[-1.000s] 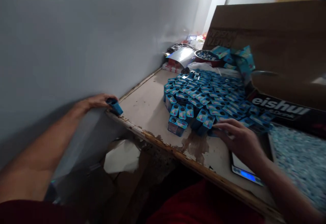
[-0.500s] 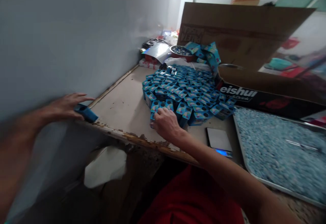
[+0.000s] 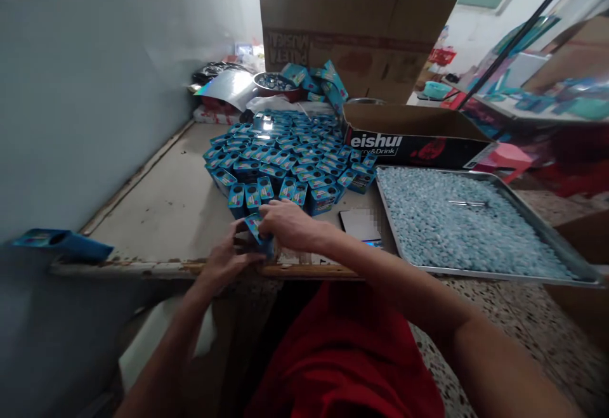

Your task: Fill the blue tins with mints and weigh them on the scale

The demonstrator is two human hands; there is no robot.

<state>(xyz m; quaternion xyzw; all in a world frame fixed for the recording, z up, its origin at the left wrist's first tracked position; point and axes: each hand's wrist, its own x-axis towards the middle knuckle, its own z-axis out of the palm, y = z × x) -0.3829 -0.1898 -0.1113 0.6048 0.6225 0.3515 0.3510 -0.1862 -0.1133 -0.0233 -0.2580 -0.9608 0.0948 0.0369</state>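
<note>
The left grip (image 3: 226, 258) is grasping a blue printed box (image 3: 267, 250) at the front edge of the desk (image 3: 162, 215), and the right grip (image 3: 291, 224) is clasping the same box from above. Many matching boxes (image 3: 290, 158) are standing packed just behind it. A digital scale (image 3: 358, 222) is lying to the right, beside a metal tray (image 3: 554, 234) that is holding pale blue pellets (image 3: 442, 221).

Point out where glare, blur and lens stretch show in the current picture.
Head view: glare whitens the silvery sheet and flashes off the clustered blue containers; head view: pellets look smeared; head view: the lone container at far left seems stretched by wide-angle distortion.
</note>
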